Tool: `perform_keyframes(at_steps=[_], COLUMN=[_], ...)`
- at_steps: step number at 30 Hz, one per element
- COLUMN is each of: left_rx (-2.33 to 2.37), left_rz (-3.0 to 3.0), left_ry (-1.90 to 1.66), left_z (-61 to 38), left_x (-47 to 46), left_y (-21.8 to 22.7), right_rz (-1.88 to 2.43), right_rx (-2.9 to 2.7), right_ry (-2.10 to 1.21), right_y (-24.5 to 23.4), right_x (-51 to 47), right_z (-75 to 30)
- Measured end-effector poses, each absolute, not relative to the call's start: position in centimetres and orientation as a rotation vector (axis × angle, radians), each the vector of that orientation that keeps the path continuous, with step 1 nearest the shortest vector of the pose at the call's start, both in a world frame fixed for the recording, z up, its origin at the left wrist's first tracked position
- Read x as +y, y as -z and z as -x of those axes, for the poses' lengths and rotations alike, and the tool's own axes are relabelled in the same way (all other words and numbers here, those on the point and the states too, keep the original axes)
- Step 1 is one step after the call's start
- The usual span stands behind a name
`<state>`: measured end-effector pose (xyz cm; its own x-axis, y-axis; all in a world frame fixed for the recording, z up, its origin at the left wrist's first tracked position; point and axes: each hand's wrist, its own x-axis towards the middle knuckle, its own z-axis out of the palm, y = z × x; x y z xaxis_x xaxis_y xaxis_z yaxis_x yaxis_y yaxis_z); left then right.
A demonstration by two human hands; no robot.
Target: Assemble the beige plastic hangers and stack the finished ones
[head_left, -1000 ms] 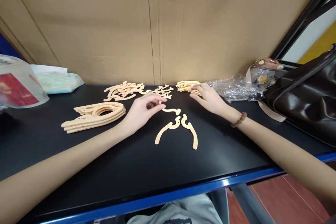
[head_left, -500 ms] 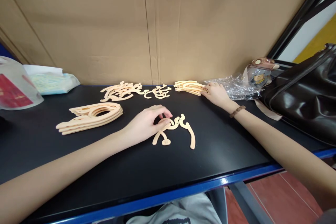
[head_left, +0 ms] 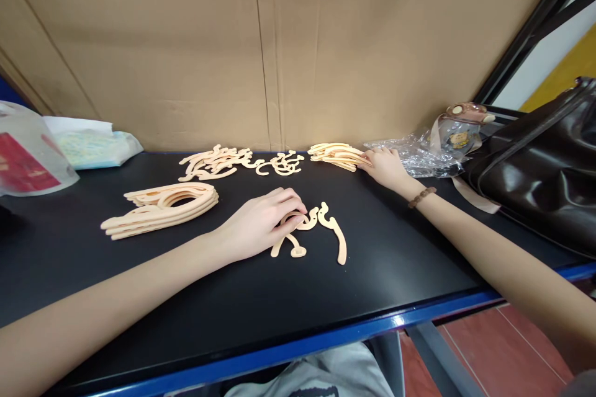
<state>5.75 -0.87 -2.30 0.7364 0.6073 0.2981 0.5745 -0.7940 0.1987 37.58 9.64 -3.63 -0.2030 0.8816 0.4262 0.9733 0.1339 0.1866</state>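
Note:
Pale plastic pieces, looking like folding clothes hanger parts, lie on the dark table. My left hand (head_left: 265,223) pinches a curved hanger piece between thumb and fingers, low over the table; the fingers partly hide it. Just below sticks out a short piece with a rounded end (head_left: 298,252). To the right of the fingers lies a curved hanger arm (head_left: 339,239), touched by neither hand. My right hand (head_left: 387,169) reaches to the far pile of hanger arms (head_left: 334,154), its fingertips closed on the pile's right end.
A stack of hanger pieces (head_left: 161,220) lies at left. Behind it are a heap of loose arms (head_left: 214,161) and small hooks (head_left: 286,164). Clear plastic wrapping (head_left: 414,155) and a dark bag (head_left: 535,167) sit at right, a wipes pack (head_left: 97,146) and cup (head_left: 32,155) at left. Cardboard (head_left: 195,49) stands behind.
My left fingers have closed further on the curved piece, and the short rounded piece below has shifted slightly right. My right hand has barely moved at the pile.

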Motion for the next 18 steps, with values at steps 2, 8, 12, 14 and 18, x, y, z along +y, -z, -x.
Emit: perform_keyframes(at_steps=[2, 8, 12, 14, 18], left_rx=[0.973, 0.986, 1.088, 1.176, 1.354], left_rz=[-2.84, -2.83, -2.841, -2.823, -2.722], left_ry=[-0.531, -0.545, -0.658, -0.758, -0.968], left_z=[-5.8, -5.8, -5.9, -5.8, -5.7], left_x=[-0.9, -1.0, -1.0, -0.9, -0.5], left_y=[2.3, 2.2, 2.1, 2.1, 2.2], right_rz=[1.817, 1.762, 1.688, 1.589, 1.315], right_rx=[-2.195, -2.154, -2.072, -2.027, -2.103], right_ry=[0.613, 0.565, 0.537, 0.482, 0.378], right_y=[3.6, 3.1, 2.2, 1.8, 1.6], right_x=[9.6, 9.2, 8.4, 7.7, 5.8], right_z=[-37.4, -36.8, -36.0, -35.2, -32.9])
